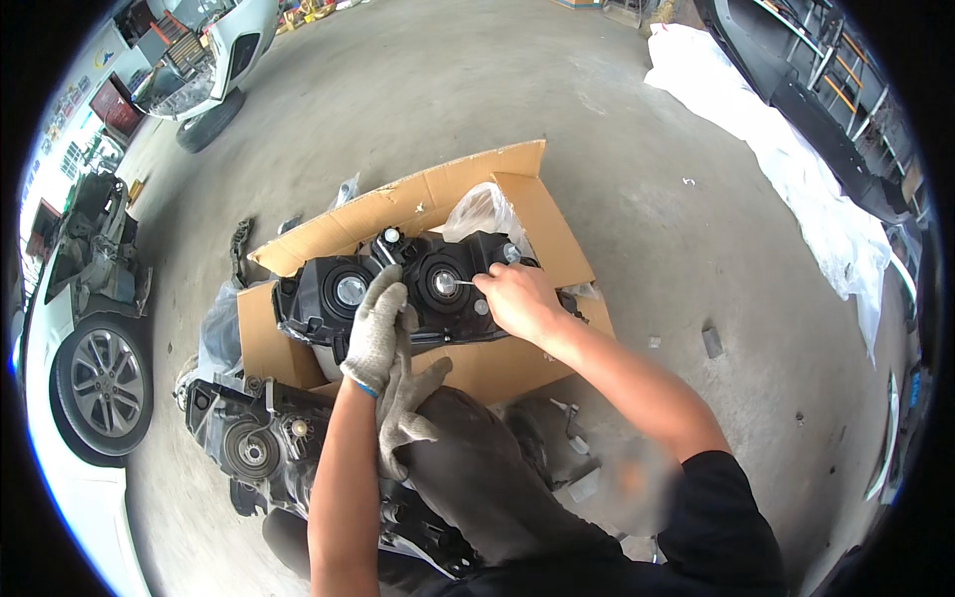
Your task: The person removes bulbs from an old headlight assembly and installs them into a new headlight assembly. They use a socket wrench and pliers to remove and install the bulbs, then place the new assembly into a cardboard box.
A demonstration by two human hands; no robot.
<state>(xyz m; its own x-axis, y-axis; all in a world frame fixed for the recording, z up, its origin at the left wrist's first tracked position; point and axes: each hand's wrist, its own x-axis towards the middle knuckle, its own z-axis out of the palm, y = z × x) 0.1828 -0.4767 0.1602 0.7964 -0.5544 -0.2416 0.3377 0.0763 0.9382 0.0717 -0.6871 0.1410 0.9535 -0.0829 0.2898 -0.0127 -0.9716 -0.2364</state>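
A black car headlight (316, 291) lies back side up across an open cardboard box (477, 366), its two round bulb openings showing. My left hand (375, 328), in a grey knit glove, rests on its near edge between the openings, fingers stretched out. My bare right hand (515, 298) is closed at the right opening. From its fingertips a thin metal rod (464, 283) reaches into that opening; its exact kind is unclear. A loose grey glove (406, 403) lies on my leg beside my left wrist.
A second headlight (234, 428) lies on the floor near left. Clear plastic wrap (481, 211) sits in the box. Beyond stand a white car with an alloy wheel (103, 384) at left, and white sheeting (766, 149) with a dark bumper (836, 124) at right.
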